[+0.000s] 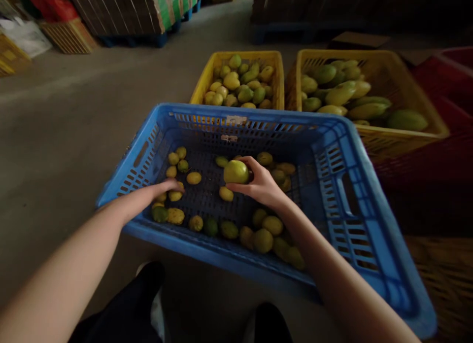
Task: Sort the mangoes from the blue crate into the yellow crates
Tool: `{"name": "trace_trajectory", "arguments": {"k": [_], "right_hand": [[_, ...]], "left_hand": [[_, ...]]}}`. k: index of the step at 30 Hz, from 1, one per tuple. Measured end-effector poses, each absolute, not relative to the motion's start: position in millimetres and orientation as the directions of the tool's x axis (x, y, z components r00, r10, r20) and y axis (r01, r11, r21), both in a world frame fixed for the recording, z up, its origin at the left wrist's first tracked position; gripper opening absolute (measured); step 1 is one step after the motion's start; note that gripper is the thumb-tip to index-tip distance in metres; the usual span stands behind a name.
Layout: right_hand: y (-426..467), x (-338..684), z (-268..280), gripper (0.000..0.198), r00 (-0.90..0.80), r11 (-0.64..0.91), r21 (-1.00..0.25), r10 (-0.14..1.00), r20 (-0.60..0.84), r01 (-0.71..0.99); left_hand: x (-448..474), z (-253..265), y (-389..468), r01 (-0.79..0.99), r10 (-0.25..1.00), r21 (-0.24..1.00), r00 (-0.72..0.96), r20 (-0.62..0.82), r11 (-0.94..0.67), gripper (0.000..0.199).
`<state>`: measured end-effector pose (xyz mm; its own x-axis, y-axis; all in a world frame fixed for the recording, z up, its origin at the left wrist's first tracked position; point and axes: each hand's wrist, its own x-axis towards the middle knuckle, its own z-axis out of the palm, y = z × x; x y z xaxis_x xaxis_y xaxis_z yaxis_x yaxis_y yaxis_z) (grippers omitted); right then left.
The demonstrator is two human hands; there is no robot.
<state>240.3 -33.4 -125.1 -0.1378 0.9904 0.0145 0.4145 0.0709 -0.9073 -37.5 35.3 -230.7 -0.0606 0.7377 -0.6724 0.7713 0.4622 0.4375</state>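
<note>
In the head view, my right hand [260, 182] is closed around a smooth yellow-green fruit [235, 172], held above the floor of a large blue plastic crate [221, 252]. The fingers grip it from the right side. At the crate's left end, my left hand [173, 186] reaches down among small yellow fruits, right against one yellow fruit [175, 195]. Its fingers are blurred and partly hidden, so I cannot make out whether they grip anything. More yellow and green fruits lie along the near wall, including a larger yellow-green one [263, 240], and others sit at the far right.
Behind the blue crate stand a yellow crate [281, 82] full of round fruits and another yellow crate [438, 128] with longer green-yellow fruits. Red crates [445, 82] are at the right. Stacked goods on blue pallets [160, 40] line the back. My feet are below the near edge.
</note>
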Motion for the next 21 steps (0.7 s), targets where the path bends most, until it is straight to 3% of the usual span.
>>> {"name": "trace_trajectory", "arguments": {"k": [3,6,8,10,12,14,18,21], "right_hand": [[-32,242,-127,0.054,-0.07,0.116,-0.913,0.993,0.096,0.392],[-30,244,-126,0.056,0.059,0.066,-0.966,0.995,0.083,0.248],[-29,246,-125,0.058,0.144,-0.006,-0.991,0.99,0.014,0.137],[-28,248,-124,0.061,0.2,-0.086,-0.996,0.977,-0.08,0.026],[-26,248,-124,0.065,0.203,-0.169,-0.978,0.96,-0.19,-0.119],[-25,246,-125,0.063,0.146,-0.254,-0.928,0.942,-0.301,-0.273],[-22,238,-135,0.042,-0.041,-0.405,-0.805,0.901,-0.431,-0.433],[-23,231,-144,0.037,-0.151,-0.476,-0.761,0.875,-0.46,-0.44]], "left_hand": [[-20,-208,47,0.757,0.617,0.429,0.042,-0.786,0.494,0.03],[-3,-170,63,0.654,0.6,0.577,0.229,-0.767,0.489,0.026],[5,-142,71,0.447,0.648,0.754,0.398,-0.649,0.481,0.03],[8,-117,72,0.096,0.71,0.862,0.526,-0.469,0.498,0.033],[10,-103,66,-0.237,0.763,0.814,0.552,-0.336,0.53,0.036],[11,-97,56,-0.447,0.783,0.678,0.531,-0.323,0.583,0.039],[11,-104,42,-0.622,0.739,0.416,0.459,-0.493,0.663,0.039],[11,-111,43,-0.698,0.738,0.34,0.401,-0.544,0.63,0.039]]}}
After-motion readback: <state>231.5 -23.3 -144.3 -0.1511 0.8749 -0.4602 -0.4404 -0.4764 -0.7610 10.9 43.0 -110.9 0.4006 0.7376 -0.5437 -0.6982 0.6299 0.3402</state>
